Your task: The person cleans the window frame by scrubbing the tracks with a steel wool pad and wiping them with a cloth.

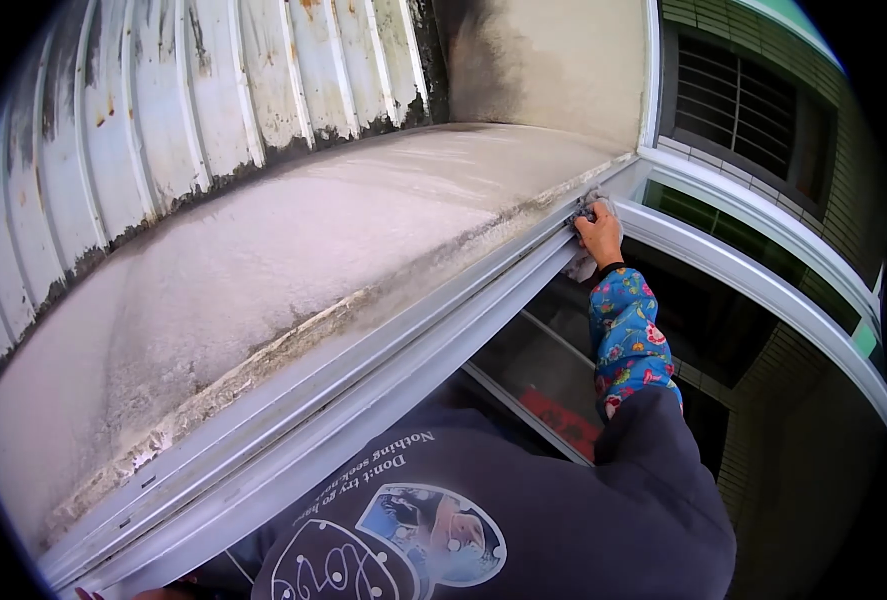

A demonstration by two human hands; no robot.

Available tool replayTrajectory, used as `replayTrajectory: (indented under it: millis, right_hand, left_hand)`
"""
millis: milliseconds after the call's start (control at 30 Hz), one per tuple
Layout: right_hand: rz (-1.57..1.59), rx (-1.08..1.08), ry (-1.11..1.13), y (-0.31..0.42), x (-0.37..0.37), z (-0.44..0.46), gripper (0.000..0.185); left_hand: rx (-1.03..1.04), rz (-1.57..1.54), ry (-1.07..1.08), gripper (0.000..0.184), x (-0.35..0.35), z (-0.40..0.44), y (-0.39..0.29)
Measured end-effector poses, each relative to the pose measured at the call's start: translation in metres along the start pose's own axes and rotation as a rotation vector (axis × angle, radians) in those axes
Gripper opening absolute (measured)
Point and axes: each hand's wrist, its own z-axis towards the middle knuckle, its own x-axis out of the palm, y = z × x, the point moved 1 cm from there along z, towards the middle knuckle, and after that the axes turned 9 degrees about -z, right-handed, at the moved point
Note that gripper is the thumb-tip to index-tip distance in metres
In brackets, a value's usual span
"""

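My right hand (600,236) is closed around a crumpled grey rag (594,206), pressed against the far end of the window track (383,350). Part of the rag hangs below the hand, over the track's inner edge. A blue floral sleeve cover (627,335) runs up that forearm. Beside the hand, the white frame of a sliding window sash (723,255) meets the track. At the bottom left, only a sliver of my left hand (161,594) shows near the track's lower end; its grip is cut off by the picture edge.
Outside the track lies a dusty concrete ledge (263,260) with a rough, crumbling edge. Beyond it stands a stained corrugated metal sheet (163,100). A beige wall (573,70) closes the far end. A barred window (733,100) appears at the upper right.
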Motion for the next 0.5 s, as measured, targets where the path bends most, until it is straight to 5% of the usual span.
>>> replayTrajectory:
  millis: [200,267,333,500]
  right_hand:
    - [0.410,-0.072,0.409,0.106,-0.023,-0.112,0.017]
    - [0.309,-0.365,0.197,0.119,-0.014,-0.132,0.014]
    - [0.434,-0.204,0.320,0.105,-0.015,-0.117,0.015]
    - [0.147,-0.079,0.231,0.061,-0.017,-0.064,0.015]
  left_hand:
    - [0.006,0.023,0.005,0.038,0.007,-0.002,-0.005]
    - [0.022,0.020,0.010,0.039,0.007,-0.003,-0.006]
    - [0.040,0.017,0.033,0.039,0.007,-0.001,-0.006]
    - [0.060,0.029,0.036,0.041,0.004,-0.002,-0.005]
